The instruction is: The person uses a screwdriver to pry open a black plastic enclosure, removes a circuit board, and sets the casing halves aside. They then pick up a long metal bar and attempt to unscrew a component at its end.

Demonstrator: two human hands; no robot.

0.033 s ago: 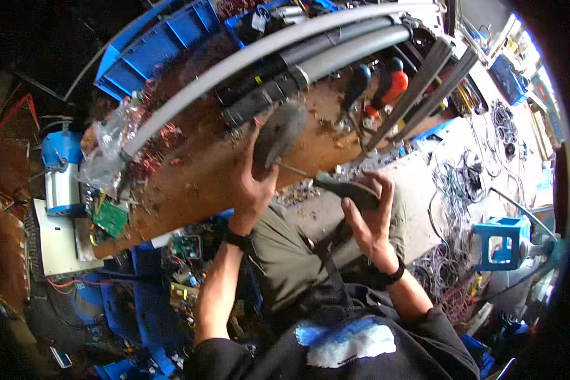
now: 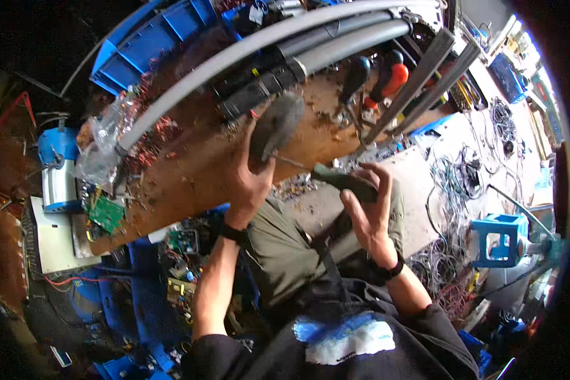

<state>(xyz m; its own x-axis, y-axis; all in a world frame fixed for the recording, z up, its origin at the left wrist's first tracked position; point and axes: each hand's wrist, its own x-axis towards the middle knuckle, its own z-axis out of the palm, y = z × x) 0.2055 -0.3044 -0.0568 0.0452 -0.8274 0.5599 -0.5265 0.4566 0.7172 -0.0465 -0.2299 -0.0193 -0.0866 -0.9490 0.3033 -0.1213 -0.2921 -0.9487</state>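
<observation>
A dark, dull-surfaced oval piece with a rounded edge rises from the left hand, its broad end beyond the fingertips; what it is made of cannot be told. Facing it is a screwdriver with a smooth-looking green handle and a thin metal shaft, which runs from the right hand toward the oval's lower end, though whether the tip touches is too blurred to tell. The left fingers are closed around the oval's lower part, thumb on the near side. The right fingers curve over the handle's rear, thumb set apart below, gripping it between them. Past the left fingers arches a long, smooth grey tube; to their left, reddish, wiry scraps lie tangled on the brown bench. Beyond the right fingertips lean two straight, greyish bars.
</observation>
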